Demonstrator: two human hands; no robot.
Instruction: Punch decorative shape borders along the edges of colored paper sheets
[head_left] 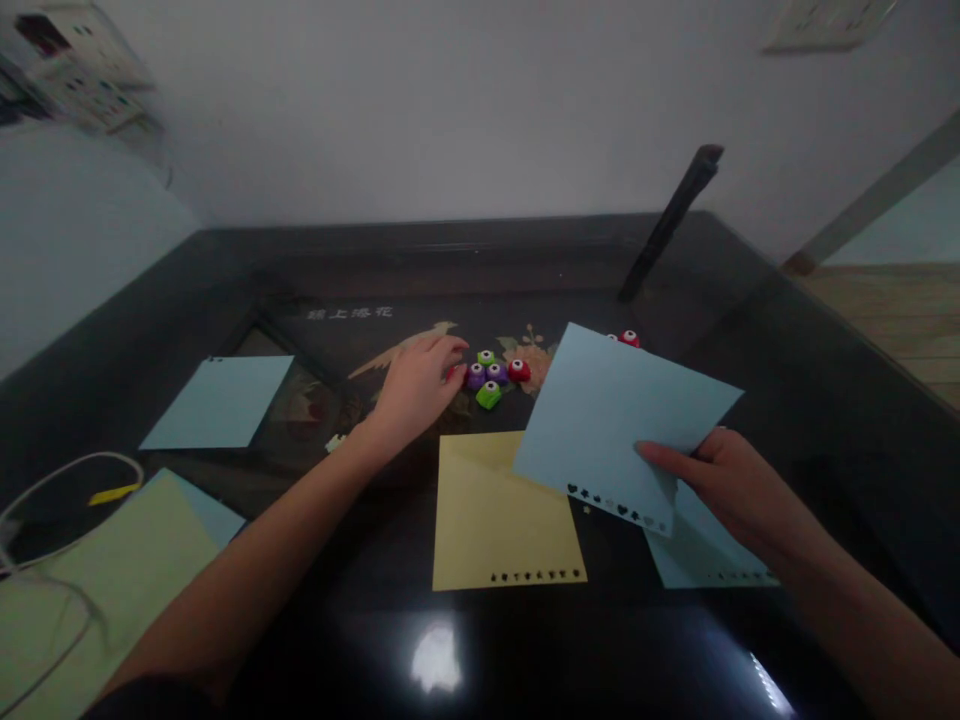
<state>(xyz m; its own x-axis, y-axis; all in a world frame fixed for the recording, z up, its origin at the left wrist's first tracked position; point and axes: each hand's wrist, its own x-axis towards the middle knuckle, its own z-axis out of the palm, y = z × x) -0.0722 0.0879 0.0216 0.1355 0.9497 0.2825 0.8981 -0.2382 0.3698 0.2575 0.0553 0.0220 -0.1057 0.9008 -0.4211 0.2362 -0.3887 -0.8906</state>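
Note:
My right hand (712,470) pinches a light blue sheet of paper (615,420) by its lower right side, thumb on top. The sheet is raised and tilted, with small heart, star and other shapes cut along its near edge. My left hand (424,380) is curled at the left end of a group of small paper punches, its fingers around a red paper punch (455,373) that is partly hidden. Beside it sit purple punches (476,377), green punches (488,395) and another red punch (519,371). Under the raised sheet's corner lies a yellow sheet (502,520) with punched shapes along its near edge.
Another blue sheet (712,550) lies partly under my right hand. A blue sheet (221,405) lies at left, and a green sheet (97,590) with a white cable (71,465) is nearer. A dark stick-like object (671,225) stands at the back right of the glossy black table (360,620).

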